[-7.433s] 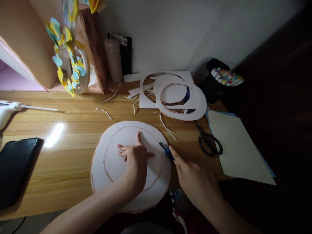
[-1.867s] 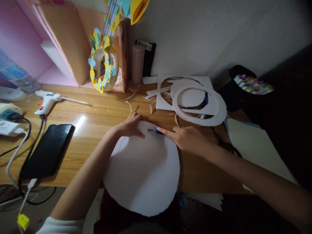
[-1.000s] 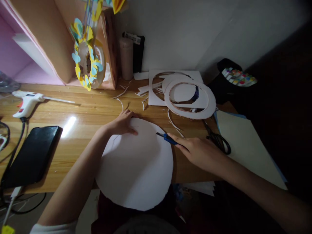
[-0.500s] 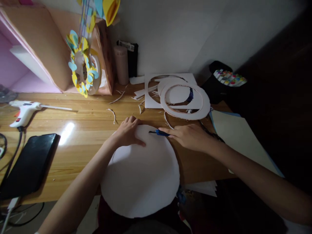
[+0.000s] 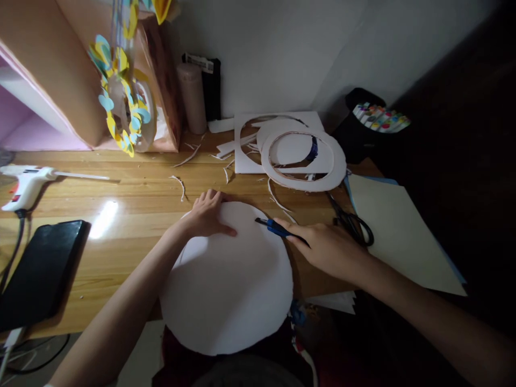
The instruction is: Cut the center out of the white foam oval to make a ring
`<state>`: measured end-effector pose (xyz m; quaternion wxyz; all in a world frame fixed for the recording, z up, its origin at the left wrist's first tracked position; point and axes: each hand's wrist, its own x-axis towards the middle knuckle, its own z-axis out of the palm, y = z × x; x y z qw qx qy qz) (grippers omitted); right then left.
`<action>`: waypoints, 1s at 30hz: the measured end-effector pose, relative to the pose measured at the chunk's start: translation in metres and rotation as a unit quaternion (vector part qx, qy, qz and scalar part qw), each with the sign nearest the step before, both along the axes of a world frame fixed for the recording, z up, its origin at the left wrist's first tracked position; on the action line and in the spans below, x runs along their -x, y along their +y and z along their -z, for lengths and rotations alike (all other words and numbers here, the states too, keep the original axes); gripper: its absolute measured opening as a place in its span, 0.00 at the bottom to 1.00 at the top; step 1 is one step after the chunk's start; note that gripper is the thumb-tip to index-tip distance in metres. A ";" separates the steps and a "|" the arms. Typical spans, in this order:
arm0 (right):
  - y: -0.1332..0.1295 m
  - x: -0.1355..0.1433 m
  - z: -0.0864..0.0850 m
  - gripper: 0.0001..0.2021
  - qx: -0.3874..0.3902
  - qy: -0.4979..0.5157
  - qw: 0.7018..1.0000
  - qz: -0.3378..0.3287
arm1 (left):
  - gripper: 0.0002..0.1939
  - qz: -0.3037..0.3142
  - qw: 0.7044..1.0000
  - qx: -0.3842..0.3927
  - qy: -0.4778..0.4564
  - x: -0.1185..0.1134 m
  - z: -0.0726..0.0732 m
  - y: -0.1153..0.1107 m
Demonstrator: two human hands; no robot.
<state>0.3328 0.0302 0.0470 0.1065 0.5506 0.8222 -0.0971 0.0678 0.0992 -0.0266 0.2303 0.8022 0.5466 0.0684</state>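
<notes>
A large white foam-board disc (image 5: 229,290) lies partly on the wooden table and reaches out over its front edge toward my body. My left hand (image 5: 207,215) rests on the disc's far left edge, fingers stretched out and thumb apart, pressing from above. In my right hand (image 5: 326,247) is a blue utility knife (image 5: 281,228), gripped by its handle. Its dark blade tip is over the upper right part of the disc; whether it touches the surface I cannot tell.
Beyond the disc lie a white ring (image 5: 338,166), a board with a round hole (image 5: 237,161) and thin offcuts (image 5: 179,185). Scissors (image 5: 365,231) and paper sheets (image 5: 403,231) are at right. A glue gun (image 5: 30,185) and a black phone-like device (image 5: 44,269) are at left.
The right hand and utility knife have drawn back slightly to the right and toward me, and more of the knife shows. My left hand stays on the disc. The view has shifted a little.
</notes>
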 end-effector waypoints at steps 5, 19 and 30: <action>-0.023 0.004 0.004 0.23 0.019 0.001 0.996 0.082 | 0.45 -0.003 1.000 0.012 0.006 -0.001 -0.001 0.000; -0.065 -0.040 0.023 0.26 -0.046 0.303 0.908 0.286 | 0.41 -0.138 0.985 -0.020 0.098 0.009 -0.014 -0.019; -0.072 -0.015 0.075 0.23 0.025 0.400 0.850 0.343 | 0.30 -0.058 0.997 -0.011 -0.053 0.014 -0.010 -0.008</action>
